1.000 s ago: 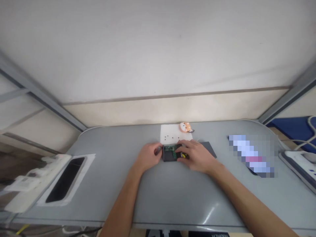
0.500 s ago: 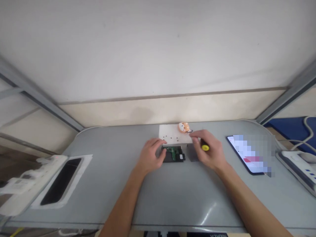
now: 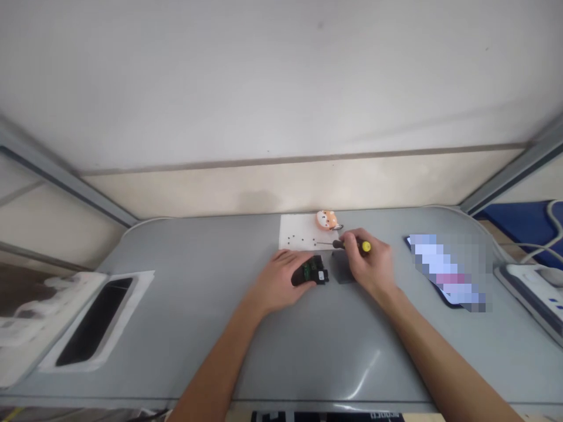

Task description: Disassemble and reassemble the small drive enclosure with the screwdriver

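Note:
My left hand [image 3: 281, 280] is closed around the left part of a black device with a green circuit board [image 3: 313, 269], thumb along the near edge and fingers along the far one. Between the fingers of my right hand [image 3: 368, 261] is a screwdriver [image 3: 338, 244] with a black and yellow handle, its thin shaft pointing left. The tip is close to several small dark screws on a white sheet [image 3: 288, 225]; whether it touches one I cannot tell. A dark flat cover [image 3: 342, 268] lies partly under my right hand.
An orange and white animal-faced object [image 3: 326, 220] sits on the sheet's back right. A lit phone [image 3: 444, 272] and a power strip [image 3: 528, 293] are at the right. At the left are a dark phone [image 3: 94, 322] on white paper and another power strip [image 3: 48, 328].
My left hand has moved right over the device and covers more of it. The screwdriver has been turned, and its shaft now shows, pointing left over the sheet. The view has shifted slightly.

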Motion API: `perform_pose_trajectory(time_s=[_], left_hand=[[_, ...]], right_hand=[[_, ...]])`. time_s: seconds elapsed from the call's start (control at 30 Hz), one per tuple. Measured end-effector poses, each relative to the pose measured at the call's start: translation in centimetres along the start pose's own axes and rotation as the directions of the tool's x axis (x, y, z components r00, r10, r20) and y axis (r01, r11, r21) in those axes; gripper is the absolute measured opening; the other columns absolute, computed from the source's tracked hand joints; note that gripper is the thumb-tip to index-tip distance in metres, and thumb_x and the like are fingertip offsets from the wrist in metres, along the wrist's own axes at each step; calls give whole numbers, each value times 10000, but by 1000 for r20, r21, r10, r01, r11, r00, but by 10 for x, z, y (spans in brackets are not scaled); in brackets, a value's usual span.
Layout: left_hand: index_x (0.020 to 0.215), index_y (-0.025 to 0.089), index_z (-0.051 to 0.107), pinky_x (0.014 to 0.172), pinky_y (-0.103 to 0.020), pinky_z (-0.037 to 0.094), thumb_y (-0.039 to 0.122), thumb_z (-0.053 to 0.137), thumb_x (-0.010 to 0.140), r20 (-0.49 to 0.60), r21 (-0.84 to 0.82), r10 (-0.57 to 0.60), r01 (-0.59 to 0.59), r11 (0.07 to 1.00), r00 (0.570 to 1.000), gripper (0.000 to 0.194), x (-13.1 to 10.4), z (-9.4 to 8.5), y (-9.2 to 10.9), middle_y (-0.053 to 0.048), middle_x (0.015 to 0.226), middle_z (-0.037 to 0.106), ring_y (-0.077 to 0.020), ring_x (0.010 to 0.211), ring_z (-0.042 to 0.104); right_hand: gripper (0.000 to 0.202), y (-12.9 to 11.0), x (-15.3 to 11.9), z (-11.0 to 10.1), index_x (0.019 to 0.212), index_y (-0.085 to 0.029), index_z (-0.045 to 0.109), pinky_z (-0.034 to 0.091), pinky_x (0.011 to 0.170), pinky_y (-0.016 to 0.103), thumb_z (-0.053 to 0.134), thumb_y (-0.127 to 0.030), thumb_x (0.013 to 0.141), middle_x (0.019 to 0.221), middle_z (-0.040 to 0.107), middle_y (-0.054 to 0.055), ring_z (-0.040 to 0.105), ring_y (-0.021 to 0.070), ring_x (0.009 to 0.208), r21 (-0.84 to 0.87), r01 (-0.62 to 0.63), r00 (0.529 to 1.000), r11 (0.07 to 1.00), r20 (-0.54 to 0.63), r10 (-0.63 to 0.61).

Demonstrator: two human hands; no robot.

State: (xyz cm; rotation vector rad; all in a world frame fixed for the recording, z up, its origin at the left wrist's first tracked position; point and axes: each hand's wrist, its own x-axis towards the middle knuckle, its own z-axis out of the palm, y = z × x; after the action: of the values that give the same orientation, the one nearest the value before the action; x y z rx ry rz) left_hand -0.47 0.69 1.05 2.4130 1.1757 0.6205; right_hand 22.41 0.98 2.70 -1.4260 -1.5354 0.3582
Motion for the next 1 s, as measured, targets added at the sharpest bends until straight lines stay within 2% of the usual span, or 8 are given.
perform_pose_trajectory(time_s=[0.17,0.33,0.6,0.77,0.9,1.0], left_hand=[[1388,316,562,1150,-442,429,299,764,871,-12,-30,13,-13,999,1000,555,-1,1,0,-11,1367,669,-236,1259,608],[1368,310,586,1135,-462,444,276,779,850,-32,-50,31,-33,998,999,553,-1,2,0,-28,1351,680,-253,1250,620],[1347,302,600,1156,-457,409,293,782,850,-9,-54,13,-13,998,1000,529,-1,1,3,-19,1370,671,-250,1266,608],[1333,306,608,1138,-456,421,304,771,863,4,-54,2,-1,999,1000,497,-1,-1,5,-20,1363,671,-248,1250,611],[1326,289,607,1125,-471,431,301,779,850,-22,-65,-6,5,998,1000,506,-1,-1,7,-42,1351,670,-261,1240,604],[1269,261,631,1113,-457,433,310,724,901,-98,-80,-31,23,996,995,383,-1,0,8,-51,1300,686,-248,1225,600]], right_hand=[[332,4,-1,5,907,-213,733,458,697,282,538,-470,983,858,781,40,686,184,732,-34,-14,999,999,46,16],[386,4,0,2,867,-202,728,467,675,278,508,-494,991,809,765,41,663,172,679,-1,-20,999,1000,31,20],[405,0,0,-7,802,-194,710,438,525,251,483,-473,988,587,594,-4,550,135,520,144,-158,984,977,-59,168],[442,1,0,-7,781,-181,707,389,425,237,479,-502,979,521,504,-19,485,124,463,200,-189,969,961,-119,215],[459,-1,0,-7,746,-184,693,360,365,222,478,-521,973,506,452,-22,486,131,458,299,-249,954,921,-92,287],[446,-2,0,-7,711,-194,680,366,357,218,479,-496,970,513,449,-19,484,130,461,335,-267,950,904,-66,305]])
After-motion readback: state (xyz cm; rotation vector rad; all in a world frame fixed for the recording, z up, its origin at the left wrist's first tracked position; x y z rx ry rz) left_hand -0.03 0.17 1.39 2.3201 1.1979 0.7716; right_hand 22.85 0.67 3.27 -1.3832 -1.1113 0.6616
